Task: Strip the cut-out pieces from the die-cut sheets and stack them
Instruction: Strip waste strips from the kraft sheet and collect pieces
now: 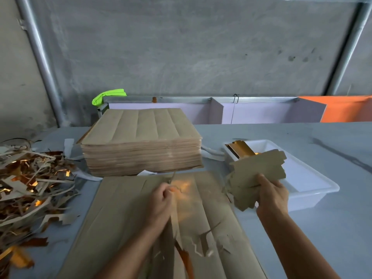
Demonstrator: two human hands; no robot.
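The grey table (332,228) carries everything, with a concrete wall behind it. On it, nearest the person, lies the die-cut sheet (124,214), brown side up, its long axis running away from the person towards the wall; the cut lines run the same way, and the near end is torn and ragged, with gold foil showing through the gaps. Just beyond its far edge stands the tall pile of uncut sheets (141,146), scored in lengthwise strips that also point at the wall. To the left sprawls the heap of waste strips (30,184) (brown and gold tangled together). To the right sits the white tray (308,184), with a few gold-faced pieces (240,150) resting in its far left corner.

The right hand (271,194) is clamped on a bundle of stripped pieces (259,174), thumb on top, held above the sheet's right edge and partly over the tray; the bundle's long axis slants up and to the right. The left hand (161,200) is curled over the middle of the sheet, pinching a thin strip (172,179) that rises from its fingers.
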